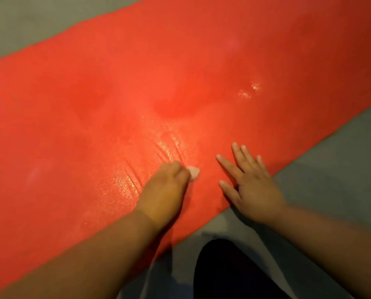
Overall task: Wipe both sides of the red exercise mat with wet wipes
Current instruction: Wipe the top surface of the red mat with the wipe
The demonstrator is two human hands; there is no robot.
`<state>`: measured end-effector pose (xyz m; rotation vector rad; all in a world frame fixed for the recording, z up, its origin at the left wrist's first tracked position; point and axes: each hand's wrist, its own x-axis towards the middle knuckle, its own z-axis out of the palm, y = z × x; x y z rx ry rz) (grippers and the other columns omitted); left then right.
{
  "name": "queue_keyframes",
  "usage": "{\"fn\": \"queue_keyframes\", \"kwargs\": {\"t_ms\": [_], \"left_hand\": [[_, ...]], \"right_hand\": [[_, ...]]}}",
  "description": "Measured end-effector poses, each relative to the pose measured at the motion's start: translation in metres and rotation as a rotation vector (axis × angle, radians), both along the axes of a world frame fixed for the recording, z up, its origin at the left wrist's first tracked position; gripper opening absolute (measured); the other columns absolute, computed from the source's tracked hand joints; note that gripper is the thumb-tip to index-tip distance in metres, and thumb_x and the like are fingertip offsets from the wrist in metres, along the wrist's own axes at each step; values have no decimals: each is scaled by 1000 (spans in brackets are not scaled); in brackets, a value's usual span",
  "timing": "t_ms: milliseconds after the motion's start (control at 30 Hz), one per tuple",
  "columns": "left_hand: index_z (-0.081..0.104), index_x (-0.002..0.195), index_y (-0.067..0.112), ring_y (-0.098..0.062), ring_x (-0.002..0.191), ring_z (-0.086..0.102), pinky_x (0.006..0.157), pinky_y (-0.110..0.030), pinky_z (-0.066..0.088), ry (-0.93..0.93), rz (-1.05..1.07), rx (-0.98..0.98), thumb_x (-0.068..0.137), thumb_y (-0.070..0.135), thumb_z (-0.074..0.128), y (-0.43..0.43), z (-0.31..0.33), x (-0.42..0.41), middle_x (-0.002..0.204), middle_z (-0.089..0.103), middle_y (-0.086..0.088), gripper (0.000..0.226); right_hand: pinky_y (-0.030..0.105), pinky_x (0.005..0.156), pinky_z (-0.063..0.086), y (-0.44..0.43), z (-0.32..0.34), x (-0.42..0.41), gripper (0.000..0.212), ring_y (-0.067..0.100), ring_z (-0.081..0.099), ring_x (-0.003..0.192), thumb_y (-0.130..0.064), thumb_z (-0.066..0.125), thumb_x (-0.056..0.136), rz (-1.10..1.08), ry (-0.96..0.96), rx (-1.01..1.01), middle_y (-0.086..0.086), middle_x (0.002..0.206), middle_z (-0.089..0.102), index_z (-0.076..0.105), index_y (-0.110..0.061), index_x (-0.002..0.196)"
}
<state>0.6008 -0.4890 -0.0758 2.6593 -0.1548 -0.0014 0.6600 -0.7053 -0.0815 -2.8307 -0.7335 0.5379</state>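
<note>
Left hand point(165, 188) grips probable wet wipe point(193, 172) near mat point(115, 83) edge

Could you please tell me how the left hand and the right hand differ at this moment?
The left hand is curled round a wadded wet wipe; the right hand holds nothing. The left hand's fingers are bunched, while the right hand's fingers are straight and spread. The left hand sits further in on the red mat; the right hand lies by its near edge. Both touch the mat.
</note>
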Motion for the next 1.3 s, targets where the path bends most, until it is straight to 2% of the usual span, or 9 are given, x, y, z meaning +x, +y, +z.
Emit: {"fn": "queue_keyframes", "kwargs": {"t_ms": [100,167,367,533,633,867,967,1100,1300], "left_hand": [[61,96,19,-16,77,46,67,-25,34,75,-328,-52,85,24,68,-5,2,-46,85,52,2,14],[62,83,19,-18,72,52,62,-27,35,24,-362,29,83,20,65,2,-2,-22,80,53,0,3],[66,97,5,-32,90,53,68,-35,35,29,324,0,97,17,50,-2,-3,74,96,54,-12,19],[63,82,14,-16,75,43,65,-26,34,61,-83,-178,86,23,53,-50,0,-30,79,54,-3,15],[63,84,15,-16,76,45,64,-25,29,56,-304,-65,81,23,52,-29,-6,-37,83,56,-2,14],[69,88,7,-33,80,56,63,-31,34,57,287,54,93,17,61,23,-1,18,86,57,-11,13],[65,82,16,-23,72,55,61,-27,41,105,67,1,82,23,72,-5,8,-43,80,55,-3,10],[65,84,16,-20,76,57,66,-28,46,151,-223,14,78,29,53,7,9,-77,86,59,-1,19],[67,95,5,-36,92,54,72,-40,38,82,450,102,94,15,55,83,-4,1,95,56,-15,15]], "right_hand": [[38,114,-4,1,-1,0,64,11,-11,142,-61,18,87,-16,-18,25,-1,159,-3,9,-43,148],[37,114,-5,-1,-2,1,65,9,-12,141,-61,16,86,1,-11,30,-2,159,-5,8,-44,148],[32,116,2,-18,0,8,58,11,-8,143,-52,26,93,-63,15,156,-1,159,-4,13,-41,148],[36,116,2,-19,-5,8,60,16,-2,145,-54,18,92,-106,-52,85,5,160,2,18,-36,149],[37,117,2,-19,-5,7,61,17,-3,146,-54,17,90,-119,-29,78,4,160,-1,18,-37,149],[40,117,-4,-24,4,-3,56,16,-11,145,-48,28,97,-71,32,21,2,159,-9,9,-40,149],[45,117,-5,-9,4,-17,55,14,-11,145,-52,22,96,-87,18,44,0,159,-8,8,-42,148],[44,117,0,17,4,-32,57,11,-4,145,-51,23,91,34,23,142,-5,159,1,19,-38,147],[37,116,2,17,9,-25,58,9,-2,144,-49,25,91,44,-2,178,-6,157,2,23,-36,147]]}}
